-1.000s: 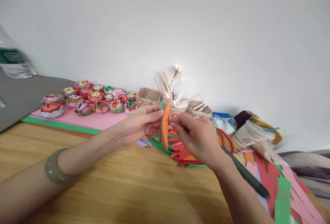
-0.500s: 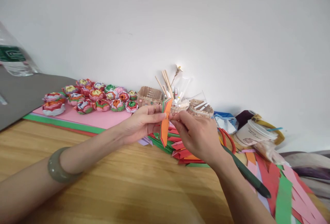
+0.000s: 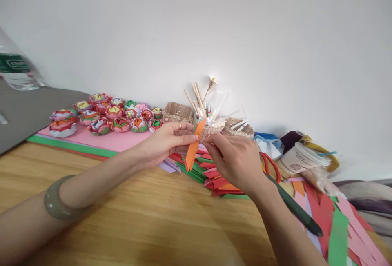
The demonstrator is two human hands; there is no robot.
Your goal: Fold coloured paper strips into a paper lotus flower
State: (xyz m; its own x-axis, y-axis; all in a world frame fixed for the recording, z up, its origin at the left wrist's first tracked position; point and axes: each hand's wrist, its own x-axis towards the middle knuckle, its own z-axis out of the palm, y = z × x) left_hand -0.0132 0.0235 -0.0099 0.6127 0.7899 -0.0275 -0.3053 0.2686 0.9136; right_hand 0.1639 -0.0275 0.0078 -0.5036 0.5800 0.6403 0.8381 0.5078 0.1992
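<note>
Between the thumb and fingers of my left hand is a bundle of folded paper strips, orange in front with green at its edge. The bundle tilts, its lower end toward the left. My right hand is closed in a pinch right beside the bundle's middle. A thin strand seems to run from there, but what the fingertips hold is too small to make out. Below the hands lies a pile of folded paper strips in red, pink and green.
Several paper flowers sit on pink paper sheets at left. Plastic baskets with sticks and markers stand along the wall. To the right are scissors, a dark green long tool, a white tub and loose paper strips.
The paper bundle has turned from nearly upright to tilted, its lower end swinging left. My left wrist and bangle have shifted slightly left. My right hand stays almost in place.
</note>
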